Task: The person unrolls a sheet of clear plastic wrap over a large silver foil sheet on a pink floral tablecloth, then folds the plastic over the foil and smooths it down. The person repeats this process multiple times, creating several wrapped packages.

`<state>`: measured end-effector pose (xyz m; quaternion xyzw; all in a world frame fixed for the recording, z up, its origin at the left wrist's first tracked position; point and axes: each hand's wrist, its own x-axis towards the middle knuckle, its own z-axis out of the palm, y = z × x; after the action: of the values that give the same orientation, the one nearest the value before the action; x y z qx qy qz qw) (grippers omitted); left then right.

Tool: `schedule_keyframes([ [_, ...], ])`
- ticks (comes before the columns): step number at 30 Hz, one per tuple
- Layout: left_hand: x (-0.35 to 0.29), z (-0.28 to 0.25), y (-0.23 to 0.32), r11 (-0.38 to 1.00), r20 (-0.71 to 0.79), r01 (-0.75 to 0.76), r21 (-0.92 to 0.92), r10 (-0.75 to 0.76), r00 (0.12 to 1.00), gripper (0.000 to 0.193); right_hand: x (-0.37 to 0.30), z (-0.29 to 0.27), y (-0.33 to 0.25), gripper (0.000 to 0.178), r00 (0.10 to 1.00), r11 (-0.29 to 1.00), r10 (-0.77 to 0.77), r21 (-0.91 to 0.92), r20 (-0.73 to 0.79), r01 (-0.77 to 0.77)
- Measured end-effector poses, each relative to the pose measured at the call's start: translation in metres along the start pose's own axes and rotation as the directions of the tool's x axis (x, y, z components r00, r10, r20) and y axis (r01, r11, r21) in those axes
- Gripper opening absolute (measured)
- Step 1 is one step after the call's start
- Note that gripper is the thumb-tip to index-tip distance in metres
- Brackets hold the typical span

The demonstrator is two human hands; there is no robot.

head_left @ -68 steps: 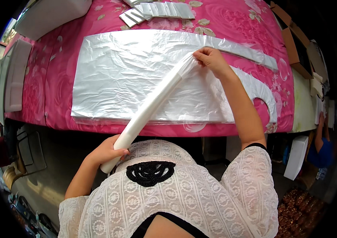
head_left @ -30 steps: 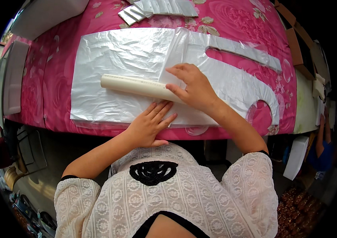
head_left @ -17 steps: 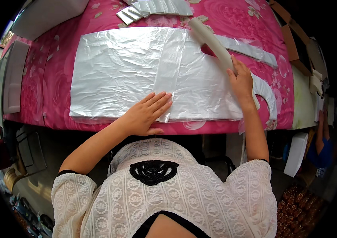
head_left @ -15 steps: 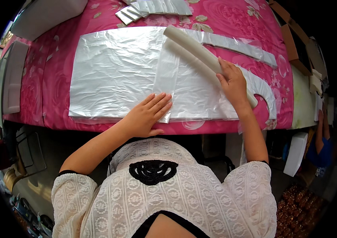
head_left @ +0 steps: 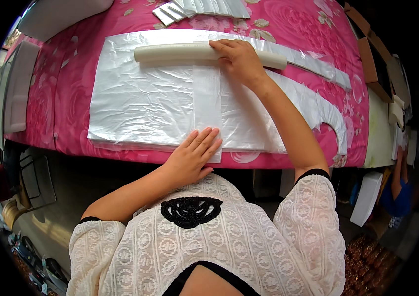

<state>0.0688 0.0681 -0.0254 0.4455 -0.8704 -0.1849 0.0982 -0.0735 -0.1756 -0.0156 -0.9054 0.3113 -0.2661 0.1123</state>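
Note:
A stack of flat, silvery-white plastic bags [head_left: 140, 98] lies across the table in front of me, its two long handle straps pointing right. My left hand [head_left: 190, 154] rests flat, fingers stretched, at the stack's near edge. Beneath its fingertips runs a pale plastic strip [head_left: 207, 106], laid crosswise over the middle of the bags. My right hand [head_left: 239, 60] grips a long off-white tube [head_left: 170, 53] from above. The tube lies nearly level along the far part of the stack and crosses the strip's far end.
Pink flowered cloth [head_left: 74, 116] covers the table. Small folded packets [head_left: 209, 7] lie at the far side. White boxes [head_left: 22, 89] stand at the left, and an open cardboard box [head_left: 375, 64] at the right. Another person's arm [head_left: 400, 172] shows at the far right.
My right hand has carried the tube left and away from me, turning it from slanted to nearly level. My left hand has shifted slightly nearer and right, still flat.

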Motion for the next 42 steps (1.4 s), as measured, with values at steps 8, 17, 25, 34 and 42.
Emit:
schedule_keyframes([
  [8, -0.025, -0.005, -0.031, 0.953, -0.112, -0.302, 0.004, 0.301, 0.947, 0.048, -0.039, -0.019, -0.044, 0.042, 0.978, 0.959, -0.139, 0.266, 0.153, 0.095],
  [17, -0.015, -0.009, -0.028, 0.956, -0.243, -0.269, 0.113, 0.289, 0.926, 0.038, -0.099, -0.019, -0.080, 0.044, 0.933, 0.932, -0.205, 0.350, 0.296, 0.094],
  [25, -0.010, -0.010, -0.029, 0.977, -0.365, -0.209, -0.041, 0.180, 0.914, 0.037, -0.105, -0.016, -0.083, 0.047, 0.958, 0.937, -0.182, 0.335, 0.221, 0.101],
  [34, 0.008, -0.028, -0.044, 0.995, -0.310, -0.096, -0.018, 0.086, 0.947, 0.052, -0.109, -0.001, -0.094, 0.034, 0.999, 0.980, -0.050, 0.191, -0.001, 0.049],
  [42, 0.015, -0.023, -0.058, 0.997, -0.337, -0.078, 0.011, 0.077, 0.938, 0.045, -0.112, -0.008, -0.085, 0.032, 0.998, 0.989, -0.054, 0.137, 0.017, 0.051],
])
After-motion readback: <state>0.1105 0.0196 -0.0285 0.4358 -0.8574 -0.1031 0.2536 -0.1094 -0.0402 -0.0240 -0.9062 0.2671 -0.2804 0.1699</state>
